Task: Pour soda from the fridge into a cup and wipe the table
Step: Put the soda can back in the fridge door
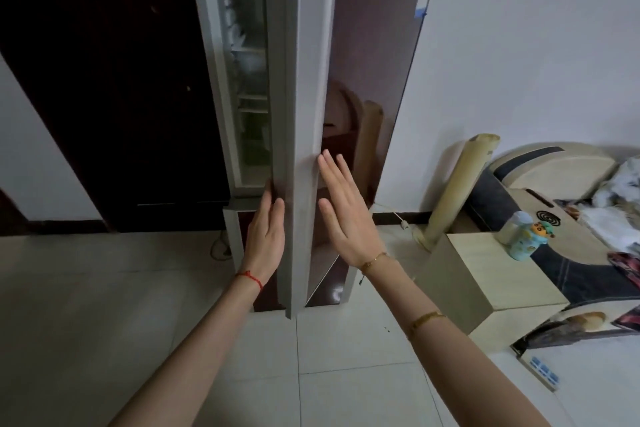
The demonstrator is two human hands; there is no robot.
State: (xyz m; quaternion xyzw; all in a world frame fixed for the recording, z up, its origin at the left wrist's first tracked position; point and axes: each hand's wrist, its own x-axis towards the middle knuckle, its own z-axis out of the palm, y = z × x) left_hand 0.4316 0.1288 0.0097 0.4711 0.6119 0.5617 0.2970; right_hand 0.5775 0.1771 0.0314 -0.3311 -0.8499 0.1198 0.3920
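Note:
A tall fridge stands in front of me with its upper door swung partly open, edge toward me. Through the gap I see white shelves with blurred items; no soda bottle can be made out. My left hand lies flat with straight fingers against the inner side of the door edge. My right hand is flat with fingers spread, close to the door's dark glossy front, fingertips near its white edge. Neither hand holds anything.
A dark wooden cabinet stands to the left of the fridge. At the right are a beige bedside cabinet with a small colourful bottle, a leaning cream-coloured roll and a bed. The floor is pale tile.

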